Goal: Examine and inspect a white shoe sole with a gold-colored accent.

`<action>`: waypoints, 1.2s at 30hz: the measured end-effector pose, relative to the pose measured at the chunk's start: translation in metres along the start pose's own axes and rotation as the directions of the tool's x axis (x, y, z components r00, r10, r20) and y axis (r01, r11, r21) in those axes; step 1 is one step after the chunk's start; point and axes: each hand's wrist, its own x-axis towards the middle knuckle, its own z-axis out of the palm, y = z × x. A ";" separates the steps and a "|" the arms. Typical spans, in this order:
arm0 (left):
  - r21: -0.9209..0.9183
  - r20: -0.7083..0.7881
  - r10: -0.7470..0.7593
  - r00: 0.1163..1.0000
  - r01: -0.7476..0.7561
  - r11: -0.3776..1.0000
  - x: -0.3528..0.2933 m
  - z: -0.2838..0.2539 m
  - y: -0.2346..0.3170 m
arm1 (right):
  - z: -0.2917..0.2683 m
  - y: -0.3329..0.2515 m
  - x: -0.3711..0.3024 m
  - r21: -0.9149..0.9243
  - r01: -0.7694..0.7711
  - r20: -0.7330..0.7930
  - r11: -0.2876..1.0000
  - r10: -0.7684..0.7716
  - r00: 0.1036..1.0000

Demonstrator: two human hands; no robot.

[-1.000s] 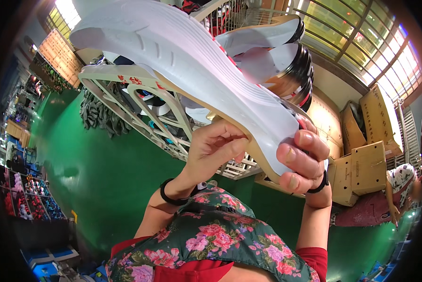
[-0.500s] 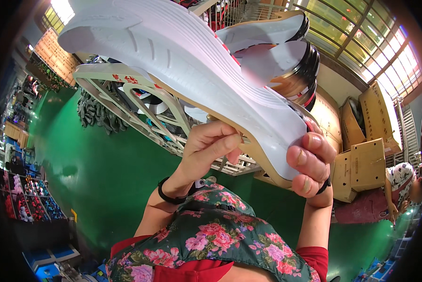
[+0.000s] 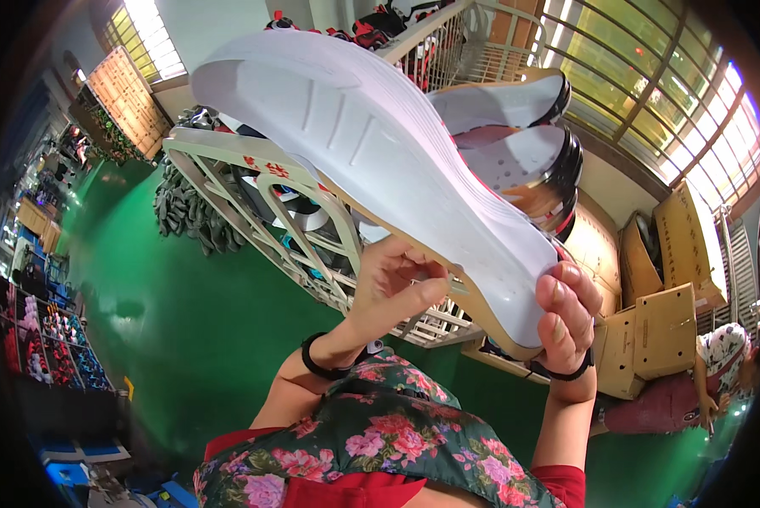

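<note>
The white shoe sole [image 3: 388, 169] was up in the air, partly in front of a cream metal rack [image 3: 215, 147]. Its long axis slanted from far left to near right, broader end pointing far left. The right hand [image 3: 571, 311] was closed around the narrower near-right end; the left hand [image 3: 387, 284] was half curled at the tan rim [image 3: 487, 320], its grip unclear.
</note>
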 end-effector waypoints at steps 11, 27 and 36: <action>0.202 -0.167 0.027 0.986 0.007 0.979 -0.004 0.012 0.003 | 0.001 -0.005 0.002 -0.011 -0.056 0.033 0.998 0.056 0.998; 0.472 -0.344 0.270 0.900 -0.083 0.878 0.013 -0.011 0.031 | 0.000 -0.006 -0.001 -0.023 -0.034 0.042 0.999 0.035 0.998; 0.498 -0.391 0.350 0.851 -0.124 0.858 0.022 -0.028 0.052 | -0.005 -0.011 -0.004 -0.047 -0.060 0.131 0.997 0.066 0.989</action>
